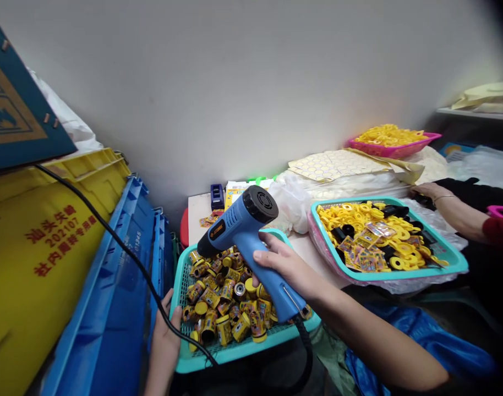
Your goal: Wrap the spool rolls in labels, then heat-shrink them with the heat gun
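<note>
1. Left of the teal tray (243, 352), a yellow crate (40, 253) and a blue crate (111, 297) lean side by side. A black cord (123, 264) runs down across the blue crate toward the tray, and its slack could catch on a crate corner and jerk whatever it feeds.
2. At the tray's near left corner, the left hand (164, 344) rises from below. Its fingers (177, 314) are bent up by the rim, but whether they grip it cannot be told. The cord crosses right by them, so a shift of this hand could snag it.
3. Inside the tray, small yellow cans (222, 308) lie heaped on their sides and ends. If the tray tipped, they could roll over the low rim.
4. Above the tray, the right hand (282, 269) has its fingers closed around the handle of a blue heat gun (243, 231), whose nozzle points down and left at the cans. Held too close, it could scorch the cans or soften the tray, and the left fingers sit within its reach.
5. Right of the tray, a plastic bag (290, 203) lies near the gun and could shrivel if heat swung that way. Farther right, a second teal tray (458, 264) holds yellow rings, and a co-worker's hand (428, 192) lies beyond it.
</note>
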`<state>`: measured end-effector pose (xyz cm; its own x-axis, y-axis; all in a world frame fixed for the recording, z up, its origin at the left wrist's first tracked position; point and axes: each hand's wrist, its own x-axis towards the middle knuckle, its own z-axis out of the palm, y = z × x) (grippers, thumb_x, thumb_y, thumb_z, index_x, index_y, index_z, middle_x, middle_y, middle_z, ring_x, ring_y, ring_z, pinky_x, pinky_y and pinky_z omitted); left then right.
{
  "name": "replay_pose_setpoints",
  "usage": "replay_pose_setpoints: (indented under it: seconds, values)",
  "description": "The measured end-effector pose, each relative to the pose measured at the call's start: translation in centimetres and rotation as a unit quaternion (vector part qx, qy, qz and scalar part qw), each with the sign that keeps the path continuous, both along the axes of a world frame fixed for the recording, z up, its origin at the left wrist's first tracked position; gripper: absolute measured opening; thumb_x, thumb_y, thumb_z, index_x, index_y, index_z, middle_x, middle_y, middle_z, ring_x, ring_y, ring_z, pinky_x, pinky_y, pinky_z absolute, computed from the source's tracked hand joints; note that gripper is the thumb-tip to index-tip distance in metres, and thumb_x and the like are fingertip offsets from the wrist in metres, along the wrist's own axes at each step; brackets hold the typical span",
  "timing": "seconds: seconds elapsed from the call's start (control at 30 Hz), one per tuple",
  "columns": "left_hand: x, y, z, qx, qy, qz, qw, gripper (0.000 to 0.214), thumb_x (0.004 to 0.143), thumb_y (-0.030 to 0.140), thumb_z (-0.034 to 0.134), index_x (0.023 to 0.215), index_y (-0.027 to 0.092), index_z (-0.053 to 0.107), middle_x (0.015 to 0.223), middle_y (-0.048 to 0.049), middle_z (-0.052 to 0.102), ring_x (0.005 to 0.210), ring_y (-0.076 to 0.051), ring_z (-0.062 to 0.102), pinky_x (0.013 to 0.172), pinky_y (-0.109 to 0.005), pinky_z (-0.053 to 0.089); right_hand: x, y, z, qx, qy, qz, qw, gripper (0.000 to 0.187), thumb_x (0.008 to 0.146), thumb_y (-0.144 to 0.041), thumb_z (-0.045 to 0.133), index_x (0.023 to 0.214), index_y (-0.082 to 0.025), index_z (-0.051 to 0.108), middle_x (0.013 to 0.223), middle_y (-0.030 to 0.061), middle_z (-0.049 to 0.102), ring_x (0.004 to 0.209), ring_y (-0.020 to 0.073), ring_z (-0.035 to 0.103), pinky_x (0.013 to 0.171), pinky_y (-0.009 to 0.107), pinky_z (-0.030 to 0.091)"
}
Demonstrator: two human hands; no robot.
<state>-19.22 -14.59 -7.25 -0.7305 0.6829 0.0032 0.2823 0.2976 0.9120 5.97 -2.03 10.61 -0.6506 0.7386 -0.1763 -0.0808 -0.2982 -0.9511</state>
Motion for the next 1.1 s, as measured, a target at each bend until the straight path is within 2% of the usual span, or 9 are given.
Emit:
replay_pose_setpoints:
  seconds: [0.2,0.3,0.43,0.63,0.8,0.97,1.1]
  values:
    - [-0.3,-0.2,-0.8,0.022,-0.012,-0.003,1.000,0.063,0.078,0.056,0.050,0.129,0.018,0.048,0.137,-0.0123,0.052,0.131,-0.029,0.044,0.110,-0.043,0.034,-1.4,-0.2,0.4,0.012,0.001,0.001,1.000,0.065,0.076,-0.037,0.064,0.131,-0.018,0.035,0.083,0.0004,0.057,0.059,0.0138,0.061,0.051,0.026,0.049]
    - [-0.5,-0.2,-1.0,0.022,-0.021,-0.005,1.000,0.060,0.079,0.056,0.051,0.128,0.021,0.049,0.138,-0.0101,0.052,0.132,-0.028,0.044,0.111,-0.043,0.033,-2.1,0.0,0.5,0.013,-0.002,0.014,1.000,0.060,0.078,-0.035,0.063,0.131,-0.020,0.038,0.080,-0.0004,0.057,0.058,0.0129,0.061,0.050,0.025,0.048]
    - [-0.3,-0.2,-0.9,0.028,-0.048,-0.001,0.998,0.061,0.079,0.055,0.052,0.129,0.020,0.048,0.138,-0.0118,0.052,0.132,-0.028,0.045,0.112,-0.043,0.031,-2.6,0.1,0.7,0.019,0.007,0.021,1.000,0.048,0.080,-0.032,0.061,0.124,-0.023,0.044,0.081,-0.0019,0.057,0.057,0.0109,0.063,0.050,0.022,0.048]
    - [-0.3,-0.1,-1.1,0.043,-0.034,0.009,0.998,0.060,0.076,0.055,0.053,0.125,0.020,0.052,0.134,-0.0101,0.056,0.129,-0.028,0.047,0.110,-0.043,0.034,-3.3,0.7,1.4,0.031,-0.017,0.022,0.999,0.048,0.081,-0.031,0.060,0.124,-0.020,0.043,0.074,-0.0011,0.058,0.056,0.0133,0.063,0.047,0.023,0.050]
    - [-0.4,0.0,-1.4,0.042,-0.055,0.022,0.997,0.056,0.077,0.048,0.052,0.125,0.019,0.052,0.136,-0.0104,0.055,0.130,-0.027,0.047,0.110,-0.043,0.033,-5.6,2.7,3.3,0.039,-0.048,0.064,0.996,0.040,0.081,-0.026,0.060,0.118,-0.019,0.046,0.076,0.0018,0.062,0.052,0.0138,0.063,0.044,0.024,0.051]
    - [-0.4,0.1,-1.6,0.052,-0.061,0.026,0.996,0.053,0.079,0.046,0.052,0.125,0.019,0.052,0.136,-0.0117,0.055,0.130,-0.027,0.046,0.110,-0.042,0.032,-9.1,5.5,6.0,0.079,-0.105,0.123,0.984,0.009,0.082,-0.023,0.056,0.085,-0.015,0.056,0.072,0.0063,0.065,0.050,0.0149,0.063,0.041,0.024,0.049]
    - [-0.3,0.1,-1.8,0.069,-0.056,0.024,0.996,0.053,0.079,0.045,0.052,0.125,0.018,0.053,0.134,-0.0118,0.056,0.130,-0.027,0.046,0.111,-0.043,0.031,-11.7,6.7,7.8,0.098,-0.171,0.155,0.968,0.011,0.083,-0.023,0.055,0.079,-0.013,0.057,0.068,0.0074,0.065,0.048,0.0146,0.060,0.041,0.024,0.048]
